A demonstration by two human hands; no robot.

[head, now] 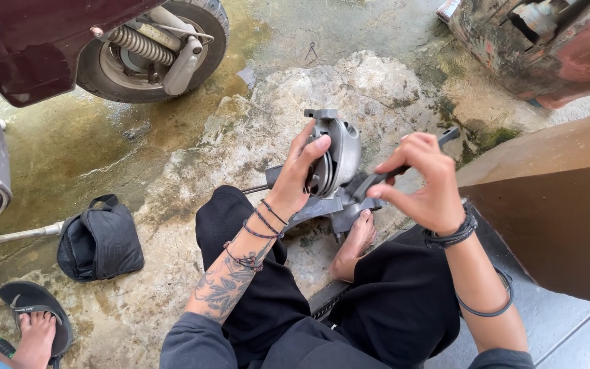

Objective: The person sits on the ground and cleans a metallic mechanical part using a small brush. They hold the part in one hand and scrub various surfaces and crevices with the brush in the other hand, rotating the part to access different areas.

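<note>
A grey metal engine part (pixel 332 167) is being held up off the ground, just above the person's bare foot (pixel 356 239). It is being gripped by the left hand (pixel 302 174), with the fingers curled over its round cover. A dark tool handle (pixel 404 167) is being pinched by the right hand (pixel 425 184), and the tool's far end is being pressed against the side of the part. The round cover is still being kept on the part, so the work looks only partly done; no loose bolts or taken-off pieces are being shown on the ground.

Room is being squeezed on the right by a brown box wall (pixel 554 205), close to the right arm. More open ground is being left ahead, on the pale cracked stone (pixel 261 123). A scooter wheel (pixel 155 48) is being parked well away at the top left, and a black bag (pixel 100 239) is lying to the left.
</note>
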